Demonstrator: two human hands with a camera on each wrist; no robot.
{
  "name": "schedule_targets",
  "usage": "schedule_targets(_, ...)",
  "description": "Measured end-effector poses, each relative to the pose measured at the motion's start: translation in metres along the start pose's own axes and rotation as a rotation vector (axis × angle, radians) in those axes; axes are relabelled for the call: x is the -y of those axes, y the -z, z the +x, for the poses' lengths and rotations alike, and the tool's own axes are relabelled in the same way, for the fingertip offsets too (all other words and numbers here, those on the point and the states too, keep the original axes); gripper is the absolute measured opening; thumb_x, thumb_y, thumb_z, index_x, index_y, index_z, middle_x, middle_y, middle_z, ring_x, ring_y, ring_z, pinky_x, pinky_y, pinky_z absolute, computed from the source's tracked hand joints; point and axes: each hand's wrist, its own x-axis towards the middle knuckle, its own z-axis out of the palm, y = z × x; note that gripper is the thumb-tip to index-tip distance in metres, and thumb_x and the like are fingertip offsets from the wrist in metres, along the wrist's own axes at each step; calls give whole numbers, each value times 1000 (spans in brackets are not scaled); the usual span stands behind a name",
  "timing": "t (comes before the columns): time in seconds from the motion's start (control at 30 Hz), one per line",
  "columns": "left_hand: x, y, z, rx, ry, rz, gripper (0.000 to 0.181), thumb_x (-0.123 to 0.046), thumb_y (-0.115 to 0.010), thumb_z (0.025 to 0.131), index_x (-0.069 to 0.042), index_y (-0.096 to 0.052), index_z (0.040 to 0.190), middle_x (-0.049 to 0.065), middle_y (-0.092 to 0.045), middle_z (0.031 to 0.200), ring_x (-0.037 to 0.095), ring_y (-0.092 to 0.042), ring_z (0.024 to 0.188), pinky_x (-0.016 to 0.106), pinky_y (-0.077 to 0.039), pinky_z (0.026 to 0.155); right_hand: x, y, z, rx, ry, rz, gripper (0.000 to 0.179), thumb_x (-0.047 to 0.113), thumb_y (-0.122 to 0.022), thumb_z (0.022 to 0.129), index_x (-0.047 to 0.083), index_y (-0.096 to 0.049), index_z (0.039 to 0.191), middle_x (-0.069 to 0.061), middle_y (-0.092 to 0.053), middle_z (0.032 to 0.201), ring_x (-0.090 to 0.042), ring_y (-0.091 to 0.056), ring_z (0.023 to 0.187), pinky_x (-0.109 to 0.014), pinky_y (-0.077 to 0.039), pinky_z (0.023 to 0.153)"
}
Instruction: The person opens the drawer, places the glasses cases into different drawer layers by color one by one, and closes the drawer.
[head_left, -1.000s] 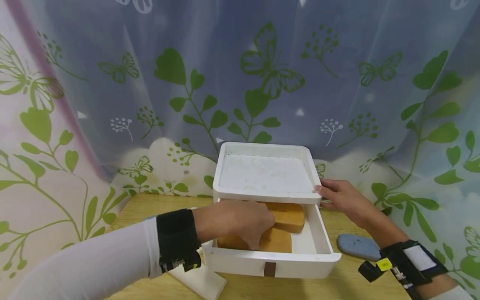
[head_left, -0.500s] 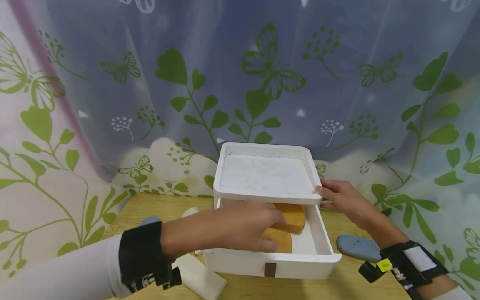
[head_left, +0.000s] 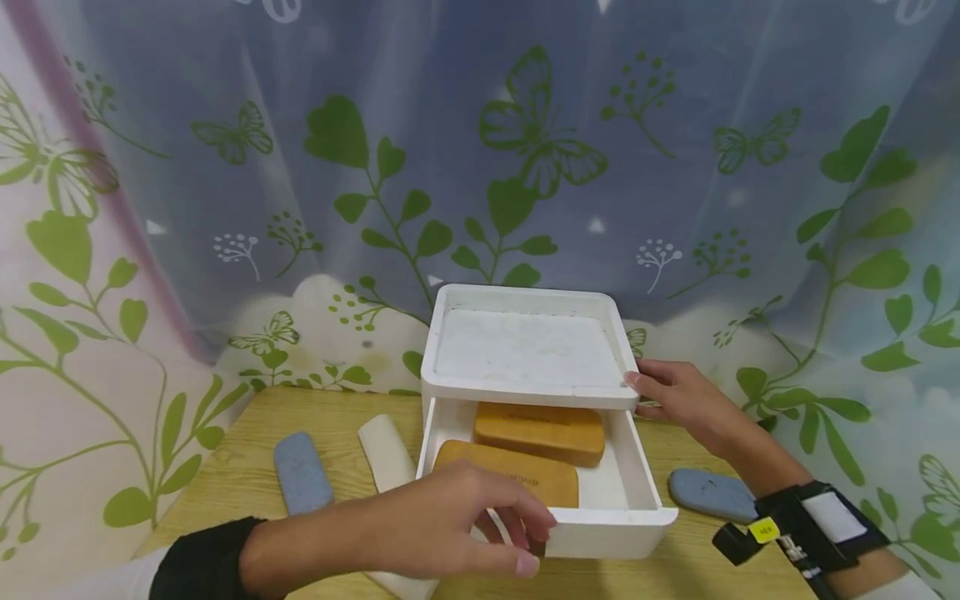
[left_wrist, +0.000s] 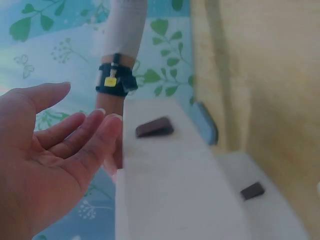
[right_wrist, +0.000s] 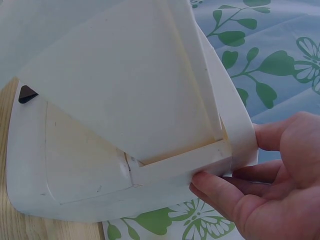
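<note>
A small white drawer unit point(head_left: 528, 346) stands on the table, its upper drawer point(head_left: 607, 540) pulled out. Two orange-brown oblong blocks point(head_left: 540, 432) with rounded edges and small print lie in that drawer, one behind the other. My left hand point(head_left: 442, 521) is just in front of the drawer front, close to its brown pull tab point(left_wrist: 155, 128). Its fingers are loosely bent, with nothing between them. My right hand point(head_left: 686, 402) holds the unit's front right corner, thumb on the top rim and fingers at the side, as the right wrist view also shows.
Left of the unit lie a blue oblong piece point(head_left: 302, 472) and a long cream-white piece point(head_left: 386, 454), partly behind the left forearm. Another blue oblong piece point(head_left: 712, 493) is at the right. A lower drawer point(left_wrist: 252, 190) has its own tab. A patterned curtain point(head_left: 450, 167) hangs behind.
My left hand has lifted away from the orange-brown blocks and come out of the drawer, toward its front. Both blocks stay inside. My right hand keeps its hold on the corner.
</note>
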Motion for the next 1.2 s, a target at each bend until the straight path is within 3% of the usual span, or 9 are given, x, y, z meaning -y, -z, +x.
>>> schedule_targets(0.2,20,-14,-20,64,91,-150,32,-23,-66,102,-8,-69,131,0,-75,123,-10,-65,100,15,-55,91,1,-1,0,-1,-11,-10,72,40,-48,111,-1,-20,164,-30,-35,163,-47,-42,148,-50,-49,110)
schedule_targets(0.33,34,-21,-28,54,153,-274,43,-22,-64,103,-5,-61,142,5,-72,131,-6,-66,104,15,-54,93,1,-1,0,-7,-21,-7,73,40,-49,110,0,-21,164,-29,-37,163,-47,-42,148,-49,-49,110)
schedule_targets(0.67,66,-44,-23,10,127,-382,55,-9,-66,101,12,-47,148,24,-63,142,1,-66,117,15,-53,97,1,-2,0,-16,-19,-3,71,40,-49,110,1,-23,164,-28,-39,162,-46,-44,147,-49,-49,110)
schedule_targets(0.8,72,-54,-21,-29,131,-478,57,-9,-67,100,14,-47,147,26,-62,142,5,-68,119,15,-54,97,0,-2,0,-18,-6,-2,70,39,-49,110,0,-25,163,-28,-40,161,-46,-44,147,-49,-49,110)
schedule_targets(0.97,73,-69,-17,-116,173,-630,46,-12,-68,98,10,-57,137,25,-70,127,6,-72,105,16,-56,90,0,-2,-1,-13,-2,1,70,39,-49,111,0,-25,163,-28,-40,161,-46,-44,147,-48,-49,110)
schedule_targets(1.2,66,-85,-5,-245,274,-700,37,-32,-69,99,2,-68,113,7,-77,100,6,-68,87,19,-56,77,1,-3,0,-11,-6,-1,70,40,-49,111,0,-24,163,-28,-39,162,-46,-44,147,-48,-49,110)
